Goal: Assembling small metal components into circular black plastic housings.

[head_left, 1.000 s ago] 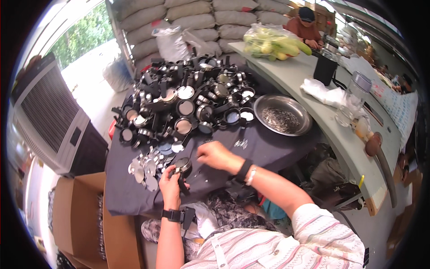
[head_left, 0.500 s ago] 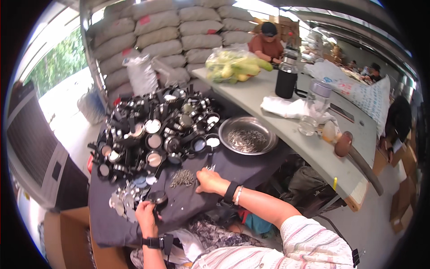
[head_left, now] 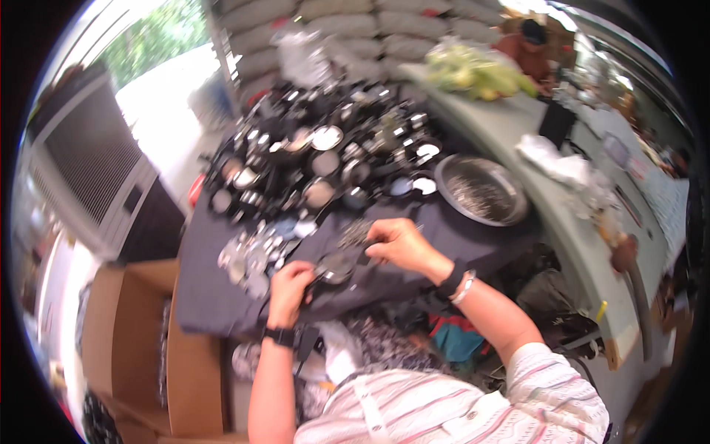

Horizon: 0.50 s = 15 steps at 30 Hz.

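Note:
My left hand [head_left: 290,292] is closed at the edge of a dark round part [head_left: 334,268] with a metallic face, held low above the dark cloth. My right hand [head_left: 403,248] is just to the right of it, its thumb and fingers pinched together. What they pinch is too blurred to make out. Behind the round part lies a small heap of little metal pieces [head_left: 355,232], partly covered by the right fingers. Left of that, flat silvery discs [head_left: 248,259] are scattered on the cloth.
A large heap of black parts with round metal ends [head_left: 322,163] fills the back. To its right sits a metal bowl [head_left: 446,176] of small pieces, beside a long pale table [head_left: 510,133]. An open cardboard box [head_left: 196,377] stands at lower left. Another person [head_left: 526,55] sits far back.
The view has swung left and down, so the scene sits further right and higher. The right hand has come away from the small heap, closer to the round part.

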Motion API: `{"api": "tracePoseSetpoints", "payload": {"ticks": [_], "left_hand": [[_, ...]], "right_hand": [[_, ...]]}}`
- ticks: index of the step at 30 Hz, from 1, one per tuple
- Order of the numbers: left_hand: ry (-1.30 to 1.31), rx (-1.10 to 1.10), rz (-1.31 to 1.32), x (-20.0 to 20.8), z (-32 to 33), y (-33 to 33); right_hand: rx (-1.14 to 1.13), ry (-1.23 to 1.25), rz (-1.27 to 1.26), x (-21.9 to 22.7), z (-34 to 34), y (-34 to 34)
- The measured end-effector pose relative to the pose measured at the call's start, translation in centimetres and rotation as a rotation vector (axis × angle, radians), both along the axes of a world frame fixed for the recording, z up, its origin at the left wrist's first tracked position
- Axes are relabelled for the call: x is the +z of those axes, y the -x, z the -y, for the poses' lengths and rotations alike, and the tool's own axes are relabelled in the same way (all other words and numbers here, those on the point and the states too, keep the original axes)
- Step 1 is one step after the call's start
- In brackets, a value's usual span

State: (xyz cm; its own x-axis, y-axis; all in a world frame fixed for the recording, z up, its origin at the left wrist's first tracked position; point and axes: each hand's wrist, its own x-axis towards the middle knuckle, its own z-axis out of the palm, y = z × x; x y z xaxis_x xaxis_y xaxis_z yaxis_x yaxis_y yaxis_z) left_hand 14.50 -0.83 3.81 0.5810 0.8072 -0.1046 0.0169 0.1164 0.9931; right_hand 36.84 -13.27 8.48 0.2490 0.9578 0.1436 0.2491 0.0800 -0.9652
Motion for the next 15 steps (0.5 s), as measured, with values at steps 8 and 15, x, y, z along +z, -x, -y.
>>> {"api": "tracePoseSetpoints", "payload": {"ticks": [8, 15], "left_hand": [[0.113, -0.036, 0.046, -0.5, -1.0, 1.2], [-0.278, 0.084, 0.148, -2.6, 0.3, 0.4]], "right_hand": [[0.128, -0.481, 0.678, -3.2, -4.3, 6.6], [0.069, -0.419, 0.734, -3.3, -4.5, 7.1]]}}
